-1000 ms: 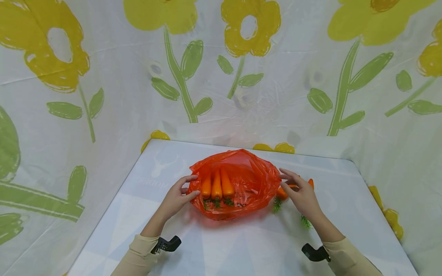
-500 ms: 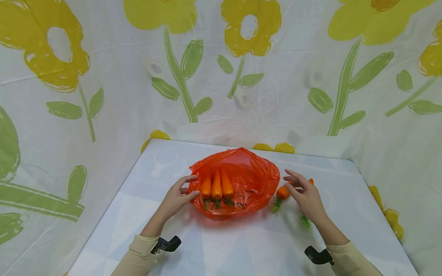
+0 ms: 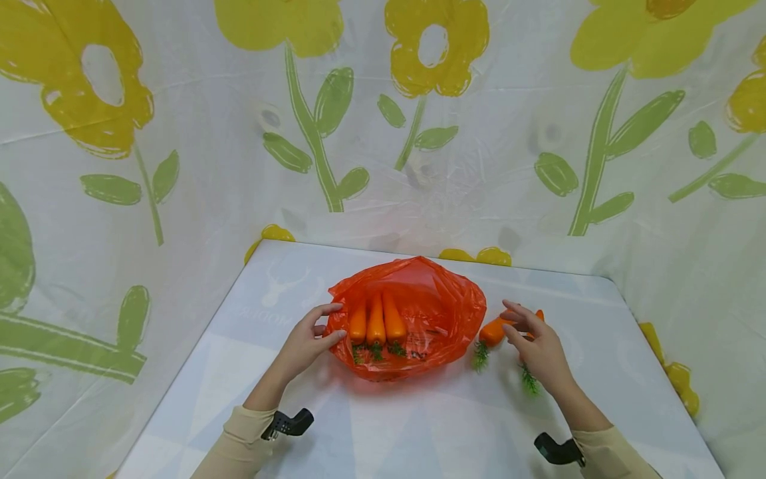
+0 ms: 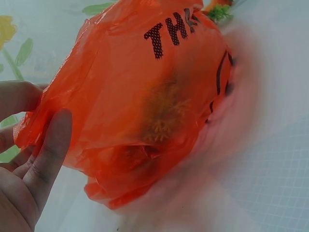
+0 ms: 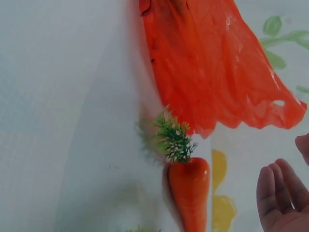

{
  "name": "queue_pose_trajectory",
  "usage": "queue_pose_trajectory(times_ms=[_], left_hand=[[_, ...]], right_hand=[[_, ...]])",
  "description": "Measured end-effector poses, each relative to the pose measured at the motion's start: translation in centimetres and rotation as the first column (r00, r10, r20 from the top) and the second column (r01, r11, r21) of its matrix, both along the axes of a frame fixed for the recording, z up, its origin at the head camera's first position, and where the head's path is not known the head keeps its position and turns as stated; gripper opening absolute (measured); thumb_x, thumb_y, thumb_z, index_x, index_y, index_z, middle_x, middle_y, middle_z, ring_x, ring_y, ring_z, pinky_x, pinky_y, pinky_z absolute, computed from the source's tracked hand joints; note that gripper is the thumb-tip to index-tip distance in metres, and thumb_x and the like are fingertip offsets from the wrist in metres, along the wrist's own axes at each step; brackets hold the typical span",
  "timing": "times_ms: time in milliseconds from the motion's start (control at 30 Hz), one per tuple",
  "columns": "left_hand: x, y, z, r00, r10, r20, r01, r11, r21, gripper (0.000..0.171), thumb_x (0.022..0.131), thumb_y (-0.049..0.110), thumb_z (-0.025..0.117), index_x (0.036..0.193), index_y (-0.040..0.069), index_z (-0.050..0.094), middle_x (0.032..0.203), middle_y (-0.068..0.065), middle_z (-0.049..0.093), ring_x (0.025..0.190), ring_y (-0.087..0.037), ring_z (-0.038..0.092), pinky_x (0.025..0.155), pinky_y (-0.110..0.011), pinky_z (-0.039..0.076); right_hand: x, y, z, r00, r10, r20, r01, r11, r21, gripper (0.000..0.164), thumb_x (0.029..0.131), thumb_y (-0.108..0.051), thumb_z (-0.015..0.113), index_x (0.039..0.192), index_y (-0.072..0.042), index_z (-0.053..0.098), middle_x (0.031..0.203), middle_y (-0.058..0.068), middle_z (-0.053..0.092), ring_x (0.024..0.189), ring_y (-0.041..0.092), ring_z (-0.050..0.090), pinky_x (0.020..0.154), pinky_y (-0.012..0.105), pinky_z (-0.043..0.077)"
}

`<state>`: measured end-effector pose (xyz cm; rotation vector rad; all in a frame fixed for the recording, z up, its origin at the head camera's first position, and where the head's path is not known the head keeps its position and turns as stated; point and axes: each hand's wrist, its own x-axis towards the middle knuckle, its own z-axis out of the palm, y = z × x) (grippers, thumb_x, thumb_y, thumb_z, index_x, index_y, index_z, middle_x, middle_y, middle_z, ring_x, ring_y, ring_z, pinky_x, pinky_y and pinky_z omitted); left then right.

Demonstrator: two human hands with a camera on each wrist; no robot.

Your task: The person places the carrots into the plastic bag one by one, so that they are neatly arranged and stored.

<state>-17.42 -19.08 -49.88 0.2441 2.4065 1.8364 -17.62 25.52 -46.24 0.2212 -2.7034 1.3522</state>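
A red plastic bag (image 3: 443,313) lies on the table with its mouth spread wide, and three carrots (image 3: 375,322) with green tops are inside it, side by side. My left hand (image 3: 312,338) pinches the left edge of the bag; in the left wrist view its thumb (image 4: 57,137) presses the plastic against the fingers. To the right of the bag, my right hand (image 3: 538,346) hovers with nothing in its grasp, over two more carrots. One loose carrot (image 5: 189,191) shows orange with a leafy top beside the bag; the other carrot's top (image 3: 529,380) pokes out below the hand.
The pale table (image 3: 413,432) has a faint printed pattern. Its far edge meets a curtain (image 3: 491,199) with yellow flowers, which also encloses both sides. A black camera mount sits on each wrist.
My right hand has let go of the bag's right edge and moved right and slightly down, over the loose carrots. The left hand stays where it was on the bag.
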Motion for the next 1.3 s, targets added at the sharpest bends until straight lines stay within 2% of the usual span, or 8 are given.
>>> queue_pose_trajectory(times_ms=[167, 333, 700, 800, 967, 1033, 1167, 1300], left_hand=[[0.0, -0.1, 0.0, 1.000, 0.004, 0.002, -0.004, 1.000, 0.000, 0.055, 0.095, 0.019, 0.074, 0.145, 0.012, 0.052, 0.146, -0.016, 0.047, 0.100, -0.029, 0.069, 0.079, -0.031, 0.061], [-0.1, 0.0, 0.1, 1.000, -0.002, 0.000, 0.002, 1.000, 0.010, 0.055, 0.095, 0.020, 0.075, 0.144, 0.013, 0.052, 0.147, -0.016, 0.047, 0.098, -0.028, 0.069, 0.077, -0.031, 0.061], [0.0, 0.1, 0.5, 1.000, -0.008, -0.005, 0.008, 1.000, 0.015, 0.054, 0.095, 0.019, 0.074, 0.144, 0.013, 0.052, 0.146, -0.016, 0.047, 0.095, -0.026, 0.069, 0.077, -0.030, 0.061], [0.1, 0.1, 0.5, 1.000, -0.007, -0.009, 0.007, 1.000, 0.014, 0.054, 0.095, 0.019, 0.074, 0.144, 0.013, 0.052, 0.146, -0.016, 0.047, 0.096, -0.026, 0.069, 0.077, -0.030, 0.061], [0.1, 0.1, 0.3, 1.000, -0.005, -0.010, 0.005, 1.000, 0.010, 0.054, 0.095, 0.020, 0.074, 0.144, 0.014, 0.052, 0.146, -0.016, 0.048, 0.095, -0.026, 0.069, 0.077, -0.030, 0.061], [0.0, 0.1, 0.2, 1.000, -0.004, -0.006, 0.004, 1.000, 0.009, 0.054, 0.095, 0.020, 0.074, 0.144, 0.014, 0.052, 0.146, -0.016, 0.047, 0.095, -0.026, 0.069, 0.077, -0.030, 0.061], [0.0, 0.1, 0.0, 1.000, -0.002, 0.002, 0.002, 1.000, 0.006, 0.054, 0.095, 0.021, 0.074, 0.144, 0.014, 0.052, 0.146, -0.016, 0.047, 0.096, -0.027, 0.069, 0.077, -0.030, 0.061], [-0.1, 0.1, -0.1, 1.000, 0.003, -0.001, -0.003, 1.000, 0.002, 0.054, 0.095, 0.021, 0.075, 0.144, 0.014, 0.053, 0.146, -0.016, 0.047, 0.097, -0.027, 0.069, 0.077, -0.030, 0.061]], right_hand=[[0.2, 0.6, -0.2, 1.000, -0.016, 0.023, 0.016, 1.000, 0.011, 0.050, 0.104, -0.023, 0.062, 0.152, -0.015, 0.049, 0.133, 0.015, 0.065, 0.105, 0.013, 0.062, 0.085, 0.011, 0.047], [0.3, 1.4, -0.5, 0.997, -0.045, 0.061, 0.042, 0.998, 0.037, 0.052, 0.103, -0.026, 0.062, 0.152, -0.015, 0.049, 0.132, 0.017, 0.065, 0.109, 0.019, 0.061, 0.082, 0.010, 0.048], [0.0, 3.0, -1.3, 0.994, -0.101, 0.051, 0.095, 0.990, 0.104, 0.054, 0.103, -0.037, 0.060, 0.151, -0.013, 0.050, 0.135, 0.018, 0.063, 0.113, 0.032, 0.060, 0.081, 0.005, 0.042], [0.1, 3.4, -1.5, 0.992, -0.115, 0.058, 0.108, 0.988, 0.113, 0.056, 0.103, -0.038, 0.061, 0.151, -0.012, 0.050, 0.134, 0.019, 0.063, 0.110, 0.029, 0.060, 0.079, 0.008, 0.045], [0.2, 4.0, -2.0, 0.989, -0.140, 0.052, 0.133, 0.985, 0.109, 0.055, 0.102, -0.038, 0.062, 0.149, -0.011, 0.052, 0.137, 0.019, 0.061, 0.102, 0.008, 0.057, 0.076, 0.007, 0.046], [0.3, 4.3, -2.2, 0.988, -0.146, 0.041, 0.140, 0.983, 0.117, 0.055, 0.102, -0.037, 0.062, 0.149, -0.010, 0.052, 0.139, 0.019, 0.060, 0.101, 0.004, 0.056, 0.077, 0.004, 0.044], [0.5, 4.7, -2.4, 0.987, -0.153, 0.051, 0.145, 0.980, 0.133, 0.054, 0.103, -0.034, 0.062, 0.149, -0.008, 0.051, 0.143, 0.019, 0.056, 0.107, 0.019, 0.058, 0.078, 0.003, 0.041], [0.8, 5.0, -2.5, 0.981, -0.167, 0.098, 0.153, 0.979, 0.136, 0.055, 0.104, -0.032, 0.061, 0.150, -0.006, 0.049, 0.146, 0.022, 0.052, 0.115, 0.034, 0.056, 0.080, 0.008, 0.042]])
